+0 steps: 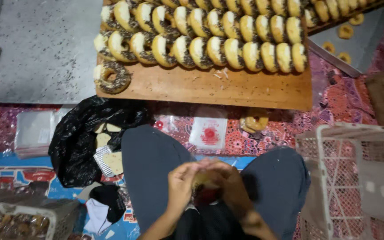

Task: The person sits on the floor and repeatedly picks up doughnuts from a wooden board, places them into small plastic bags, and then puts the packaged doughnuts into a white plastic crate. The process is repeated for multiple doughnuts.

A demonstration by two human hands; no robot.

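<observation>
A small square clear packet (209, 132) with a round red label at its centre lies flat on the patterned mat, just below the wooden board's front edge. To its right, a clear bag (255, 122) holding 1 doughnut rests on the same mat. At far left, a stack of flat, clear empty bags (33, 131) sits beside a crumpled black plastic bag (78, 142). Between the left hand (182, 186) and right hand (231, 183), a clear wrapper (204, 189) with a red patch is pinched; its contents are unclear.
</observation>
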